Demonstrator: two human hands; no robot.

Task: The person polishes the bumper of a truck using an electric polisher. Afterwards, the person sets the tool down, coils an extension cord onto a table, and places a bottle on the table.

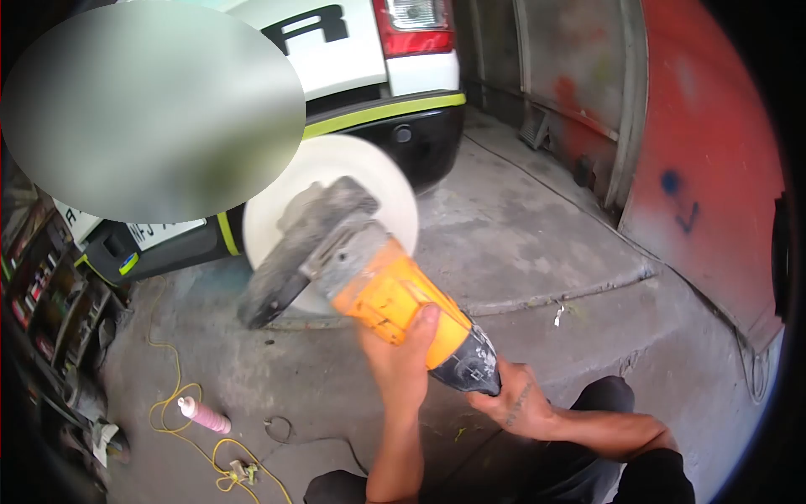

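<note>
A yellow and black power polisher [403, 290] with a round white pad [388, 189] is held in front of me, its head pointing up and left. My left hand [401, 353] is closed around the yellow body, thumb on top. Around the dark rear end of the polisher, my right hand [516, 407] is wrapped. In the view the pad overlaps the black rear bumper [428, 147] of a white vehicle; whether they touch, I cannot tell. Yellow-green tape [395, 111] runs along the bumper's upper edge. The pad's surface looks smeared, as if by motion.
On the concrete floor at lower left lie a pink bottle [204, 415] and a looping yellow cord [176, 378]. Cluttered shelves [63, 315] stand at far left. A red panel [705, 168] rises on the right. A blurred oval covers the upper left.
</note>
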